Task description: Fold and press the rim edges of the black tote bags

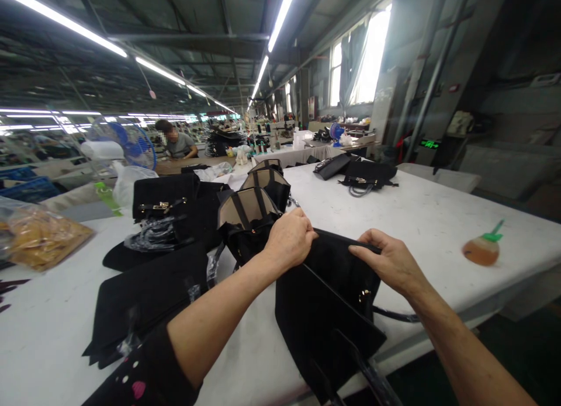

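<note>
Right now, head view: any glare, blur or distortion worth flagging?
Head view: window blown out white, ceiling tube lights clipped; wide-angle lens bows the table edge; orange bottle at right looks smeared; left hand and right hand gripping the black bag are sharp.

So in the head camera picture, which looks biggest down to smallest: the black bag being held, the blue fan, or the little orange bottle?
1. black bag, closest to the camera.
2. blue fan; it stands farther away, so its true size is unsure.
3. orange bottle.
</note>
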A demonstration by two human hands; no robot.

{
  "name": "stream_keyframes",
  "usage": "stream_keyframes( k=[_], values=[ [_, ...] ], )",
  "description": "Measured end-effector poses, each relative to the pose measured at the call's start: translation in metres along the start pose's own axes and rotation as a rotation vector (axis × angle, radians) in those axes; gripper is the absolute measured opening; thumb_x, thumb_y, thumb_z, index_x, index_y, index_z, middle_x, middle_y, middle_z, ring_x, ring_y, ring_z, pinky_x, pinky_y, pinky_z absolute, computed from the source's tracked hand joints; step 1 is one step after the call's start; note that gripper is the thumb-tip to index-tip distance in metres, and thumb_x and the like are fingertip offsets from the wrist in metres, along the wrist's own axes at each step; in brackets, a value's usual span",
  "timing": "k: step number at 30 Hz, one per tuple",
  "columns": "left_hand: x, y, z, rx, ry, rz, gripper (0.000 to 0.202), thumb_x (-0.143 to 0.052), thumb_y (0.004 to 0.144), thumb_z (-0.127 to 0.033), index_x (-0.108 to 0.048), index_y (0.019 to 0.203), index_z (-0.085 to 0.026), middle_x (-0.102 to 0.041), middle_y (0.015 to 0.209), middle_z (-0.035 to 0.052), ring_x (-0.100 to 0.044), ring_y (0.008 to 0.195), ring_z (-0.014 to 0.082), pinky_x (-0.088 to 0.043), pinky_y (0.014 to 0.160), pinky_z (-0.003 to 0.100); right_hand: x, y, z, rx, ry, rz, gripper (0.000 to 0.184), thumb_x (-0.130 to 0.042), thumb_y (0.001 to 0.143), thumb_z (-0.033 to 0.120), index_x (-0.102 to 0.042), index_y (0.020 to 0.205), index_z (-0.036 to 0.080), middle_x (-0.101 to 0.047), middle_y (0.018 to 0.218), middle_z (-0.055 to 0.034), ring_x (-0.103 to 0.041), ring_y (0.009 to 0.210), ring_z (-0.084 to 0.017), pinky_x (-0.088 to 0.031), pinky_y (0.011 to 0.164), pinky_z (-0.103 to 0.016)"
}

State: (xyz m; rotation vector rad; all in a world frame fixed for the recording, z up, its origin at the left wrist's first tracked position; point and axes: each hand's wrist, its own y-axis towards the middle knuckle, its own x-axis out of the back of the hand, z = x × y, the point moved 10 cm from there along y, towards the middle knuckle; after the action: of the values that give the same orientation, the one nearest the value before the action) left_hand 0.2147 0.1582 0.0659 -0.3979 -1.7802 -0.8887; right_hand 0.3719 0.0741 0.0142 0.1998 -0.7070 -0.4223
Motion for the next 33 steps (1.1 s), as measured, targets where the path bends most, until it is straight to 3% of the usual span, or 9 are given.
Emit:
stream_keyframes(
  k=[3,7,13,16,20,26,33],
  values=[
    [-0.001,-0.001,0.001,0.014,0.018,0.005,0.019,-0.062,0.081,-0.032,-0.070,0.072,-0.018,-0.061,0.090,0.0036,-0.057,0.081,0.0182,-0.045,0.072,0.030,-0.005,0.009,0.021,0.096,-0.178,0.053,0.023,-0.063,0.080,0.044,-0.065,0.091,0.024,-0.069,0.078,0.0011,-0.060,0.070,-0.016,-0.041,0.066,-0.027],
    [0.000,-0.001,0.004,0.040,0.021,-0.003,0.019,-0.062,0.081,-0.033,-0.070,0.072,-0.018,-0.060,0.090,0.0037,-0.057,0.082,0.0188,-0.046,0.072,0.031,-0.019,0.019,0.047,0.229,-0.562,0.174,0.027,-0.050,0.089,0.040,-0.069,0.078,0.023,-0.069,0.073,-0.0031,-0.062,0.072,-0.020,-0.036,0.063,-0.029],
    [0.000,-0.001,0.011,0.075,0.035,-0.003,0.020,-0.062,0.082,-0.034,-0.069,0.073,-0.018,-0.060,0.091,0.0043,-0.058,0.083,0.0190,-0.046,0.074,0.031,-0.030,0.031,0.057,0.160,-0.780,0.261,0.031,-0.048,0.088,0.047,-0.068,0.080,0.024,-0.070,0.078,-0.0075,-0.063,0.073,-0.023,-0.030,0.055,-0.029],
    [0.001,-0.002,0.009,0.062,0.029,-0.012,0.018,-0.063,0.081,-0.032,-0.069,0.071,-0.018,-0.060,0.089,0.0042,-0.058,0.082,0.0193,-0.046,0.074,0.031,-0.047,0.038,0.066,0.189,-0.807,0.306,0.032,-0.050,0.086,0.050,-0.069,0.087,0.024,-0.070,0.082,-0.0087,-0.063,0.075,-0.024,-0.030,0.055,-0.029],
    [0.004,-0.003,0.015,0.090,-0.045,-0.021,0.016,-0.065,0.078,-0.030,-0.067,0.069,-0.017,-0.062,0.087,0.0041,-0.059,0.080,0.0192,-0.047,0.072,0.032,-0.063,0.047,0.070,0.241,-0.744,0.346,0.027,-0.050,0.087,0.043,-0.069,0.084,0.024,-0.070,0.079,-0.0069,-0.063,0.074,-0.022,-0.031,0.056,-0.028],
    [0.009,-0.007,0.034,0.136,-0.193,-0.055,0.009,-0.063,0.077,-0.021,-0.066,0.070,-0.017,-0.064,0.086,0.0041,-0.061,0.084,0.0176,-0.048,0.078,0.029,-0.058,0.058,0.051,0.201,-0.552,0.361,0.025,-0.053,0.084,0.043,-0.068,0.076,0.025,-0.065,0.068,-0.0008,-0.058,0.067,-0.017,-0.032,0.056,-0.026],
    [0.008,-0.006,0.038,0.175,-0.116,-0.044,0.008,-0.060,0.078,-0.022,-0.062,0.071,-0.018,-0.067,0.082,0.0045,-0.062,0.080,0.0186,-0.047,0.074,0.030,-0.057,0.058,0.051,0.215,-0.530,0.342,0.026,-0.054,0.083,0.045,-0.069,0.076,0.024,-0.066,0.068,-0.0014,-0.058,0.068,-0.017,-0.034,0.058,-0.026]
  ],
)
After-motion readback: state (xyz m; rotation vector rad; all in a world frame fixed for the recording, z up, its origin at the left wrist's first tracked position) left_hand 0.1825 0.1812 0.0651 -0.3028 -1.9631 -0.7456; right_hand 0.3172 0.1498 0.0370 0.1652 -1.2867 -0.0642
